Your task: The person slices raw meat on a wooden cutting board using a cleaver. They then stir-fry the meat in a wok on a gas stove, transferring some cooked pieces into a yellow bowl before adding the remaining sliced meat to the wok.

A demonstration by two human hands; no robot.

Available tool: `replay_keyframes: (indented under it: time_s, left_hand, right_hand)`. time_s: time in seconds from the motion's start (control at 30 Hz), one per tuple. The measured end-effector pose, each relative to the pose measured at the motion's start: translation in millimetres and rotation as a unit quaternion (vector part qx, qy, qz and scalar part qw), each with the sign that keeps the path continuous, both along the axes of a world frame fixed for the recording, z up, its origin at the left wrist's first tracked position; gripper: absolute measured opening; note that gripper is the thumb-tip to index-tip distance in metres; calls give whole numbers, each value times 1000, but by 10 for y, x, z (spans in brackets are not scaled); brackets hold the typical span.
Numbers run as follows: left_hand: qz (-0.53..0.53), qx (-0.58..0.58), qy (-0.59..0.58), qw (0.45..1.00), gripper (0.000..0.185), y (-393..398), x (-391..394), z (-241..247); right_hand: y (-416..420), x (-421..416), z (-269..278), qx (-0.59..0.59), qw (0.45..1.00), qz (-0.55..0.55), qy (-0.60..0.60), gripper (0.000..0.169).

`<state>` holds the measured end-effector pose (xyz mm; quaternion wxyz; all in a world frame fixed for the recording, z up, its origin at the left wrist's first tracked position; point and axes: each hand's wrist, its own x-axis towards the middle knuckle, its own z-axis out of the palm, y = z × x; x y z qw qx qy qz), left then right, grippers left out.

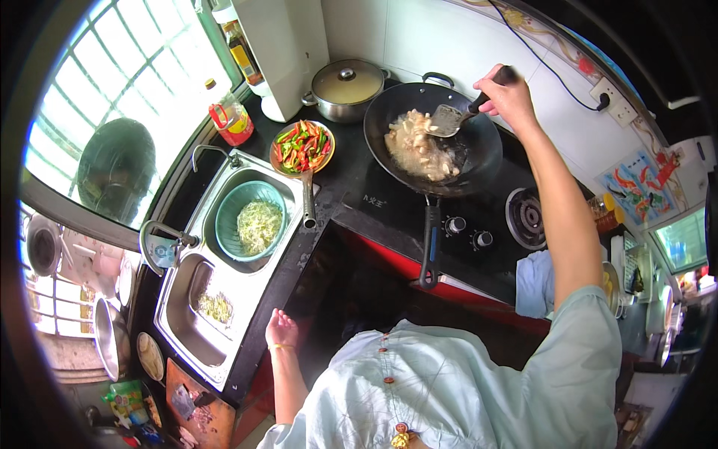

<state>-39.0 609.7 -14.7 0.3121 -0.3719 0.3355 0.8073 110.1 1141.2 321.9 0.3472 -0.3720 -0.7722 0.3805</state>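
Note:
My right hand point(507, 101) grips the black handle of a metal spatula point(447, 121), whose blade rests at the light-coloured frying pieces point(420, 147) in a black wok point(483, 151). The wok stands on the stove, its long handle point(431, 244) pointing towards me. Beside the counter edge by the sink hangs my left hand point(282, 330), fingers loosely curled and nothing seen in it. Left of the wok, a bowl of cut red and green peppers point(303, 147) sits on the counter, with a metal handle point(308, 199) just in front of it.
A lidded steel pot point(348, 92) stands behind the peppers. The double sink point(205, 331) at left holds a green basket point(225, 224) of pale shredded vegetable. An oil bottle point(233, 120) is by the window. Right of the wok are a second burner point(527, 218) and a blue cloth point(534, 283).

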Motion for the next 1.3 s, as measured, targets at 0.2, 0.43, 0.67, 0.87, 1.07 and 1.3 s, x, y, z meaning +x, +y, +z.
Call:
replay_keyframes:
  time_s: [0.2,0.43,0.67,0.87,1.07,1.3]
  left_hand:
    - [-48,13,0,999,9,217,-1,70]
    - [-24,-12,12,1000,10,193,-50,38]
    - [-37,-2,14,999,8,316,5,261]
    - [-16,-10,9,1000,7,74,43,77]
    - [-2,-28,-13,1000,9,-15,147,35]
    - [-4,-68,2,998,14,33,99,122]
  right_hand:
    - [-120,330,-830,-187,961,-53,195,11]
    - [-421,669,-1284,-153,959,-104,216,9]
    - [-7,165,-864,-124,977,-80,153,12]
    - [197,234,260,-12,986,-63,-151,40]
    - [178,90,-7,-95,990,-60,-85,42]
    - [47,31,-441,-106,990,-12,93,21]
